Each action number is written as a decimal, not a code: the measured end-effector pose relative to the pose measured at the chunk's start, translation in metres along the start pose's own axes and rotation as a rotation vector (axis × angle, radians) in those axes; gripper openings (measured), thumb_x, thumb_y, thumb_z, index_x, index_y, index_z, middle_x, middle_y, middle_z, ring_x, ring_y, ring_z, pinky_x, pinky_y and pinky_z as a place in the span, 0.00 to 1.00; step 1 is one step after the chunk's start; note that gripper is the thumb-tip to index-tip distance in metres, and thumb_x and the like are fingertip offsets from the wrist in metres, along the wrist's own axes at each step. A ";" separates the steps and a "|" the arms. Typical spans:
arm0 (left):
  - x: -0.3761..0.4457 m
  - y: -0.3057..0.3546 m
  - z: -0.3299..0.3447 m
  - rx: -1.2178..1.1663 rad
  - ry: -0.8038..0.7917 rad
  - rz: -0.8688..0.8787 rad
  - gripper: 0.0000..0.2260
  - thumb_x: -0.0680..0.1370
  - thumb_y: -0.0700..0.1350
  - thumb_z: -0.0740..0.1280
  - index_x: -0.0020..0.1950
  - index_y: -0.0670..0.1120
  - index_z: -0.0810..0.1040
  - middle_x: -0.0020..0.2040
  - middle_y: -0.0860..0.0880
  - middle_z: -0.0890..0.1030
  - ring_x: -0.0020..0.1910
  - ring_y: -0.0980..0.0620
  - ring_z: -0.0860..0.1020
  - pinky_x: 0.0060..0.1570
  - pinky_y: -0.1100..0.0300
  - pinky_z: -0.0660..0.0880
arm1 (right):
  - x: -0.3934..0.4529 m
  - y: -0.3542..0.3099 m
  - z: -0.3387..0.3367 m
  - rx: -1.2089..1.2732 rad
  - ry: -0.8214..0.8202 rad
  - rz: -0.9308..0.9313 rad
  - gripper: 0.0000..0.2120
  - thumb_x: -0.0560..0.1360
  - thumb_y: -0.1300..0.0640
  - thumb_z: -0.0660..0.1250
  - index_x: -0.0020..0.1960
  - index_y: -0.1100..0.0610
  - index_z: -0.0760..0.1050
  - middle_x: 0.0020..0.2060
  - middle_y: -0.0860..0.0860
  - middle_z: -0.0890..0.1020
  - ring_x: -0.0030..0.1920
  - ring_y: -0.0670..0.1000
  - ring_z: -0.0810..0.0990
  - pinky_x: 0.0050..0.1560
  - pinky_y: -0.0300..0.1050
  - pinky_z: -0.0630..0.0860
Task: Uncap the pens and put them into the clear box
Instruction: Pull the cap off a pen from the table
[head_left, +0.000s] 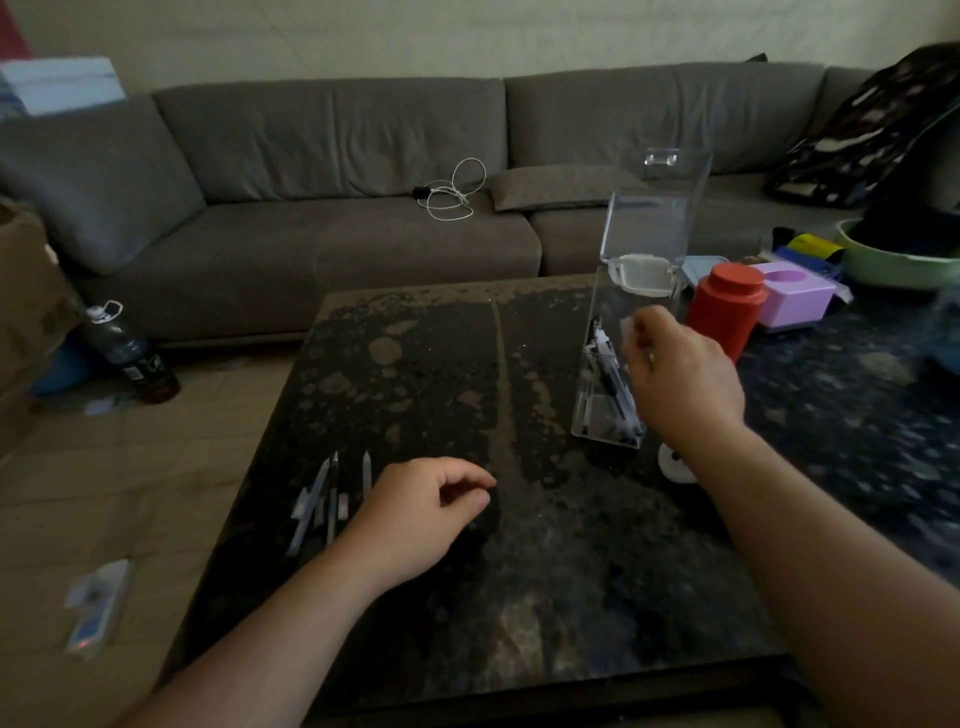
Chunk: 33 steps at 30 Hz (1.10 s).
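Note:
A clear box (587, 415) stands on the right part of the dark table (415, 364), its lid (649, 218) swung upright. Several pens (613, 384) lie inside it. My right hand (680, 379) hovers over the box's right side with curled fingers. A pale blur sits at the fingertips, and I cannot tell whether it is held. Several pale pens and caps (324, 493) lie in a row near the table's left edge. Just to their right, my left hand (415, 514) hangs low over the table, thumb and forefinger pinched, with nothing visible in it.
A red canister (727, 312), a pink box (795, 296) and a green bowl (893, 260) crowd the table's far right. A white round object (675, 465) lies under my right wrist. A grey sofa (337, 182) runs behind; a bottle (130, 353) stands on the floor.

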<state>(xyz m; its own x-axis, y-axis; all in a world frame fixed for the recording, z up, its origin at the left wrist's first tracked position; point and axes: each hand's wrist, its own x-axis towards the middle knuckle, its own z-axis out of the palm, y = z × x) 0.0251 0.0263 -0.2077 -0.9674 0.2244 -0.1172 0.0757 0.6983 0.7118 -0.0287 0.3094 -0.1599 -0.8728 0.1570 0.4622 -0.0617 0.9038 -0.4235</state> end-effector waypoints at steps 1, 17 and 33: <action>-0.001 0.002 0.001 0.010 -0.022 0.005 0.08 0.83 0.53 0.71 0.60 0.65 0.84 0.55 0.69 0.82 0.56 0.68 0.78 0.52 0.70 0.73 | 0.000 -0.001 0.001 -0.027 -0.020 0.019 0.08 0.85 0.50 0.60 0.63 0.46 0.68 0.43 0.48 0.80 0.38 0.48 0.79 0.38 0.55 0.82; -0.003 0.002 0.004 0.140 -0.116 0.072 0.10 0.83 0.52 0.70 0.63 0.63 0.84 0.61 0.66 0.82 0.60 0.66 0.77 0.61 0.64 0.73 | -0.010 -0.009 0.000 -0.075 -0.088 0.016 0.19 0.83 0.49 0.63 0.74 0.43 0.69 0.66 0.49 0.76 0.50 0.48 0.77 0.38 0.46 0.78; -0.003 -0.076 -0.083 0.322 0.469 -0.322 0.23 0.81 0.34 0.62 0.55 0.62 0.84 0.59 0.52 0.76 0.57 0.49 0.78 0.57 0.47 0.80 | -0.077 -0.108 0.086 0.026 -0.706 -0.432 0.08 0.81 0.49 0.64 0.56 0.45 0.80 0.50 0.44 0.75 0.54 0.50 0.79 0.48 0.45 0.77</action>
<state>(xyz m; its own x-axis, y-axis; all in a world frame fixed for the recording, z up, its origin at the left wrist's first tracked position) 0.0024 -0.0838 -0.2035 -0.9510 -0.2997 0.0763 -0.2376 0.8660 0.4401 0.0030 0.1653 -0.2165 -0.8679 -0.4967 -0.0058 -0.4649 0.8164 -0.3425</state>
